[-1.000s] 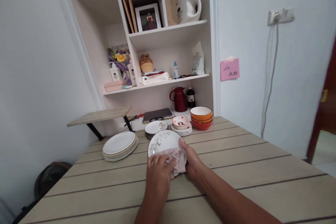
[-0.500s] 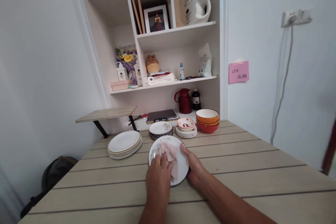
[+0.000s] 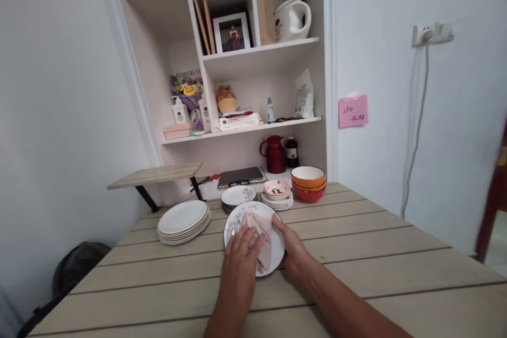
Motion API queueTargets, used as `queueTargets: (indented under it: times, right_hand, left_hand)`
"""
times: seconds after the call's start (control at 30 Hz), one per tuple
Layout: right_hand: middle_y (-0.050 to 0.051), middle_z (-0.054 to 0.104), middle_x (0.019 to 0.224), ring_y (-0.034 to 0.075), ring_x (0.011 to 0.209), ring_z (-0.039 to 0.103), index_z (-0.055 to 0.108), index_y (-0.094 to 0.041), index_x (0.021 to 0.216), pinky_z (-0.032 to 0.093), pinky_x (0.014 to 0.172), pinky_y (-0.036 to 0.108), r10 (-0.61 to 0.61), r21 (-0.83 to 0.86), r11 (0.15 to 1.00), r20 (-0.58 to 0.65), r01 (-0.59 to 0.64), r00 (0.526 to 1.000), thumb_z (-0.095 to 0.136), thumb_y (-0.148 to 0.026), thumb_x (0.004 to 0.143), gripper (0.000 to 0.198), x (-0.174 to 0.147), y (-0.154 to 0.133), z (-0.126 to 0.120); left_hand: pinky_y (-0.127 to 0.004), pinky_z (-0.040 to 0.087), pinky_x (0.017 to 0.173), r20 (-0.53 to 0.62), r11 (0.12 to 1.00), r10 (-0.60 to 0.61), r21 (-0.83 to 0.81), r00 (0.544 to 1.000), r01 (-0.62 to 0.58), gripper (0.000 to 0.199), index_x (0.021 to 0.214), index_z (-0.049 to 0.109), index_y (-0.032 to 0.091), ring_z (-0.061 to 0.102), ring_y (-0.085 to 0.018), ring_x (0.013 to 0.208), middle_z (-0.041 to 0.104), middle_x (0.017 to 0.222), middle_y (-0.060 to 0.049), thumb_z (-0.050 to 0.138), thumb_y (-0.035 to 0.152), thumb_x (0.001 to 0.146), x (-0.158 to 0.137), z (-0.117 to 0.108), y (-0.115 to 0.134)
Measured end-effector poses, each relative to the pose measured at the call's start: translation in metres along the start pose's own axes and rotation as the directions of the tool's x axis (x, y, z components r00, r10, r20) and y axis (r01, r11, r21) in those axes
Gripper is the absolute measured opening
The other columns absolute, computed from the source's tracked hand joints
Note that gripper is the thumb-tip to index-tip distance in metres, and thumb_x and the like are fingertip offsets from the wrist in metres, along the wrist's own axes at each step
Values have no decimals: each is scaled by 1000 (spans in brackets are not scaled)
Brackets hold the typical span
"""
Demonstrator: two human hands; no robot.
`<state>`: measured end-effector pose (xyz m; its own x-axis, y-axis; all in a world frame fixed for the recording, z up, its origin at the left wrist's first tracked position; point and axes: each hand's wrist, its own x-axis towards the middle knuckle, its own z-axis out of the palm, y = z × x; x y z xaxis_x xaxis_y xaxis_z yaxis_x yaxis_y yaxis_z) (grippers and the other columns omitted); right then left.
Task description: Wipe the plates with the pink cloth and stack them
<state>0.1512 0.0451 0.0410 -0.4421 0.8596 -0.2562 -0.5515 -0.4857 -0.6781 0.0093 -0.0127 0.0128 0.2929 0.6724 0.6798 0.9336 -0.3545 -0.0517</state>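
A white plate [image 3: 278,254] with a dark rim and a leafy pattern is held tilted above the front of the table. My right hand [image 3: 293,245] grips it at the right edge, thumb on the upper face and the other fingers mostly hidden beneath. On the plate's face lies a crumpled pale pink cloth [image 3: 264,237]. My left hand [image 3: 241,253] presses on this cloth from the left, fingers bent over it and thumb along its near side.
Behind the plate stand a stack of dark-rimmed plates [image 3: 238,196], small plates under a pink square bowl [image 3: 276,188], and orange and red bowls [image 3: 308,184]. Larger white plates [image 3: 184,219] are piled at left, near a small raised shelf [image 3: 156,174]. A red jug [image 3: 274,154] is farther back.
My left hand has shifted slightly, its fingers now looser and more spread over the cloth. The right hand keeps its hold on the plate. The camera view has turned a little.
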Motion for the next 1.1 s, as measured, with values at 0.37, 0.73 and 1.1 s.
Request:
queueTargets:
  times: [0.37, 0.73, 1.1]
  right_hand:
    - [16, 76, 96, 26, 82, 72, 63, -7, 118, 52, 85, 38, 42, 25, 999, 73, -44, 996, 54, -46, 87, 51, 5, 13, -2]
    - [19, 74, 105, 28, 87, 71, 61, -5, 119, 53, 80, 39, 23, 42, 999, 27, -25, 999, 50, -55, 86, 61, 11, 9, -10]
    - [16, 74, 105, 27, 91, 71, 63, -9, 117, 53, 81, 36, 45, -14, 999, 127, -43, 991, 58, -50, 84, 54, 7, 28, -1]
  left_hand:
    - [-53, 33, 108, 14, 992, -99, 86, 995, 97, 56, 131, 53, 34, 48, -23, 129, 58, 137, -1, 50, 4, 85, 3, 5, -1]
    - [-45, 43, 96, -8, 991, -131, 42, 991, 131, 38, 114, 65, 28, 59, -22, 100, 66, 103, -2, 73, 19, 77, -2, 2, 17]
    - [-64, 32, 106, -48, 990, -125, 60, 991, 128, 43, 124, 59, 35, 45, -32, 130, 49, 144, -5, 66, 24, 83, 1, 1, 13]
